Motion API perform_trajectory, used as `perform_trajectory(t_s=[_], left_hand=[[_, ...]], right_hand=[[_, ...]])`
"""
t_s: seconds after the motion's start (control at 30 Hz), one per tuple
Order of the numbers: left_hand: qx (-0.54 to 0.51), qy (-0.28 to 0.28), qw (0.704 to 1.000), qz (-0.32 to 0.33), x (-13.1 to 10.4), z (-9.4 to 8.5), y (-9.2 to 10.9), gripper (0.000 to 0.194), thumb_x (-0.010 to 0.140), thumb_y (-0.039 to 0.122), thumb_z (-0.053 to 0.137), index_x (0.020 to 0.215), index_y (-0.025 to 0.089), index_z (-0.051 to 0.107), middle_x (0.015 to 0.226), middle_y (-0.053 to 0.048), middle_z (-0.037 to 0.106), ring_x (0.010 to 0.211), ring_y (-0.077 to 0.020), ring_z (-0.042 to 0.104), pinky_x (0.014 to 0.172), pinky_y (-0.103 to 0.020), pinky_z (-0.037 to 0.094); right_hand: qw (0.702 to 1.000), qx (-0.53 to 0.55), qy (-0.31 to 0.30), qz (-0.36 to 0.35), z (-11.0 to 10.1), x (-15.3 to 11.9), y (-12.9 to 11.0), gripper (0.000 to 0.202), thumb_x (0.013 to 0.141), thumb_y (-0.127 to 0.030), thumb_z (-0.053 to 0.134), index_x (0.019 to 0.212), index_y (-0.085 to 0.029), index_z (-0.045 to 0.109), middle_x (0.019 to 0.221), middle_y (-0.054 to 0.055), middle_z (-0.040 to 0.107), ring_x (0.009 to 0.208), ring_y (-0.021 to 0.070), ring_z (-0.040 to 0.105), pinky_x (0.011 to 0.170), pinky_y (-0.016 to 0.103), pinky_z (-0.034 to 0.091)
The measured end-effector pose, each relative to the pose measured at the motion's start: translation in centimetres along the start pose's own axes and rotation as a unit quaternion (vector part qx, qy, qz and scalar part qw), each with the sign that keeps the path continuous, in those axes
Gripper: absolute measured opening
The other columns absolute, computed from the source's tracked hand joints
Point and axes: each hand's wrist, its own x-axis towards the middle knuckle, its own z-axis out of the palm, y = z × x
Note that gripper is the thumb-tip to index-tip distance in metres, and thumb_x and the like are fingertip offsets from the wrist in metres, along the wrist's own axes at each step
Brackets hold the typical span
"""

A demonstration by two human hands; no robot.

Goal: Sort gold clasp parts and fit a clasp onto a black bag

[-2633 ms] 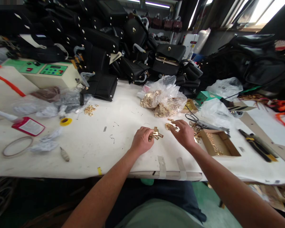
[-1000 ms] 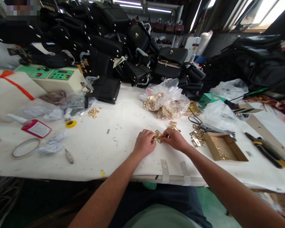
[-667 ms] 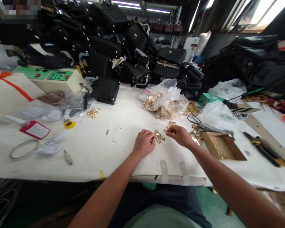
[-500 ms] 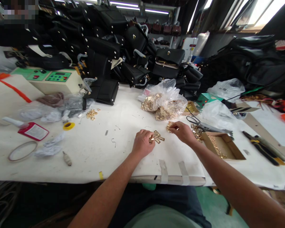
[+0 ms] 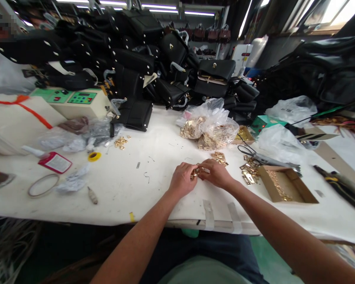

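Note:
Over the white tabletop [image 5: 162,150], my left hand [image 5: 182,179] is closed around gold metal plates [image 5: 194,172]. Right beside it, my right hand [image 5: 215,173] has its fingers bent against the same plates; they cover most of the metal. Just beyond the right hand lies a small pile of gold rectangular plates [image 5: 219,158]. Farther right, more loose gold plates [image 5: 248,173] sit next to an open cardboard box [image 5: 303,187] holding small gold pieces.
Clear bags [image 5: 217,132] full of gold parts stand behind my hands. Black handbags [image 5: 130,112] are heaped at the back. To the left are a red-labelled bottle [image 5: 55,162], a tape ring [image 5: 43,185] and yellow tape [image 5: 94,156]. Pliers [image 5: 343,187] lie far right.
My right hand has moved left from the small plate pile to my left hand, and the two now meet at the plates. The view has shifted slightly.

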Motion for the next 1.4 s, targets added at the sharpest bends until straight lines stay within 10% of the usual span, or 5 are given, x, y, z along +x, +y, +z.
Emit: perform_trajectory(t_s=[0.67, 1.03, 1.27, 1.4], left_hand=[[0.019, 0.003, 1.000, -0.015, -0.9, -0.1, 0.1, 0.029, 0.077, 0.019, 0.064, 0.106, 0.019, 0.065, 0.096, -0.006, 0.067, 0.097, -0.0239, 0.058, 0.083, -0.039, 0.047], [-0.003, 0.027, 0.999, -0.026, -0.2, 0.5, -0.6, 0.029, 0.079, 0.009, 0.061, 0.106, 0.019, 0.063, 0.094, -0.004, 0.066, 0.097, -0.0223, 0.057, 0.087, -0.037, 0.048], [-0.009, 0.046, 0.999, -0.025, -0.1, 0.8, -0.9, 0.026, 0.080, 0.008, 0.060, 0.104, 0.018, 0.063, 0.093, -0.003, 0.065, 0.096, -0.0207, 0.057, 0.087, -0.035, 0.048], [-0.009, 0.047, 0.999, -0.027, -0.2, 1.0, -1.0, 0.025, 0.080, 0.007, 0.060, 0.103, 0.018, 0.063, 0.093, -0.003, 0.065, 0.097, -0.0208, 0.057, 0.086, -0.035, 0.047]], right_hand=[[0.985, -0.096, -0.132, 0.057, -1.1, 1.2, -1.9, 0.017, 0.095, -0.029, 0.059, 0.085, -0.027, 0.073, 0.096, 0.001, 0.064, 0.085, 0.0174, 0.061, 0.071, 0.030, 0.035], [0.985, 0.095, -0.017, 0.145, -2.9, 0.1, 0.5, 0.014, 0.085, -0.033, 0.066, 0.085, -0.019, 0.067, 0.076, 0.000, 0.065, 0.068, 0.0147, 0.057, 0.064, 0.027, 0.039], [0.961, -0.072, 0.156, 0.216, -5.1, -0.7, 2.5, 0.027, 0.084, -0.041, 0.070, 0.105, -0.023, 0.073, 0.106, 0.002, 0.068, 0.078, 0.0148, 0.061, 0.068, 0.028, 0.039], [0.984, -0.041, 0.085, 0.153, -2.8, -0.7, 1.2, 0.029, 0.086, -0.042, 0.069, 0.111, -0.026, 0.073, 0.106, -0.001, 0.069, 0.077, 0.0117, 0.060, 0.071, 0.026, 0.041]])
